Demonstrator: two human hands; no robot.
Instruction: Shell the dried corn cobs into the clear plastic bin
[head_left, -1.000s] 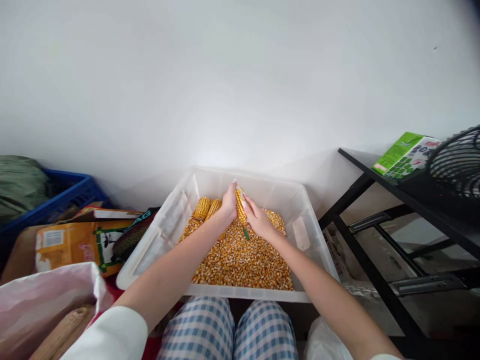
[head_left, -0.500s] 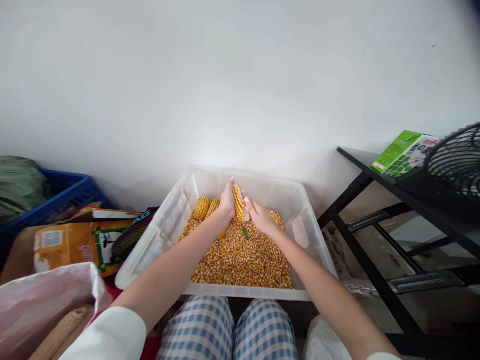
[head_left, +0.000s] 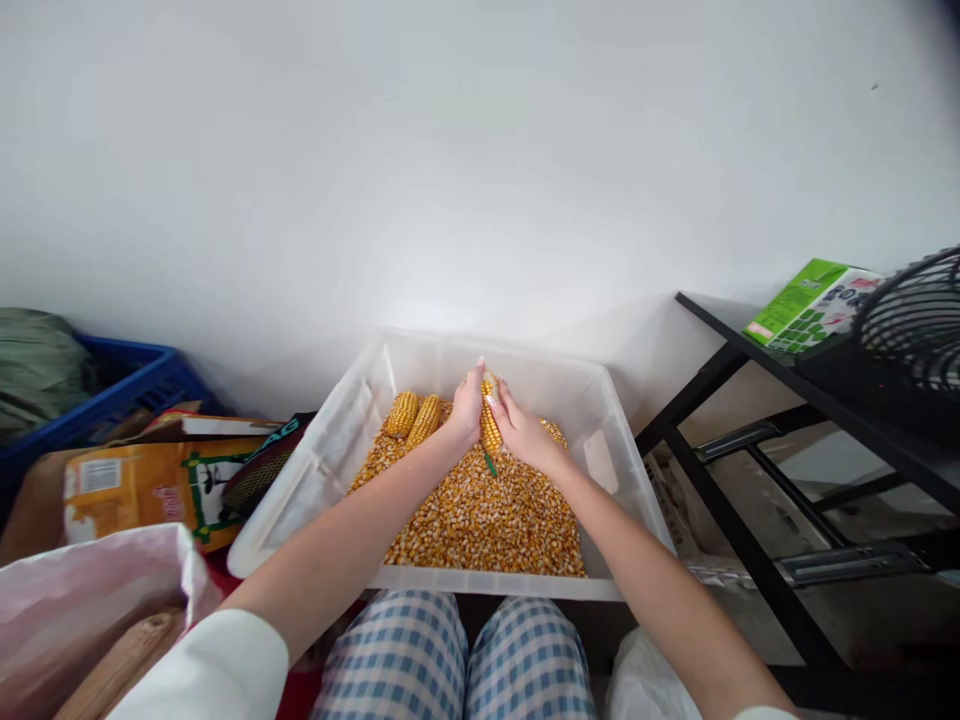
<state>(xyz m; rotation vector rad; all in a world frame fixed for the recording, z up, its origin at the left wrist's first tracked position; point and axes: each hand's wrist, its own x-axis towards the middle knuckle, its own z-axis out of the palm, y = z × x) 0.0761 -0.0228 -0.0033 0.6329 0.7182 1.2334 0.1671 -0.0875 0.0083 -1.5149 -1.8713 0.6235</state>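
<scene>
Between my two hands is a corn cob (head_left: 490,425), yellow with kernels, held upright over the loose grain. My left hand (head_left: 469,405) wraps its left side, and my right hand (head_left: 523,432) is closed around its right side with the thumb near the top. Just below the cob a small green strip (head_left: 490,463) shows. Loose corn kernels (head_left: 480,525) cover the bottom of a translucent plastic bin (head_left: 322,480). Two more corn cobs (head_left: 424,420) lie on the kernels left of my hands. Part of the held cob is hidden by my fingers.
A black metal frame (head_left: 739,470) stands at the right, bearing a green and white box (head_left: 806,305) and a black fan (head_left: 919,325). To the left are a blue crate (head_left: 142,385), an orange package (head_left: 135,490) and a white sack (head_left: 90,590). A white wall (head_left: 480,180) rises behind the bin.
Both hands have shifted slightly right with the cob. My left hand now covers more of its left side, and the cob lies closer between my palms.
</scene>
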